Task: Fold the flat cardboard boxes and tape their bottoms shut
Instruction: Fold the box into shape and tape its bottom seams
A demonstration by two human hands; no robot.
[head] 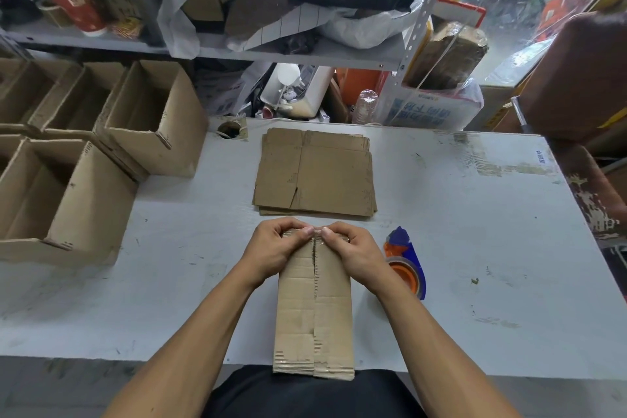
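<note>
White table (pixel 458 231): flat cardboard stack (pixel 315 173), tape dispenser (pixel 407 261), folded boxes (pixel 84 180).

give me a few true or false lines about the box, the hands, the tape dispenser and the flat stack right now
1. Both hands, left hand and right hand, hold the far end of the folded box. True.
2. The tape dispenser is in the right hand. False: it lies on the table, right of the box.
3. A stack of flat cardboard lies beyond the hands. True.
4. The assembled open boxes stand on the right side of the table. False: they stand on the left.
5. The flat stack touches the dispenser. False: they lie apart.
</note>
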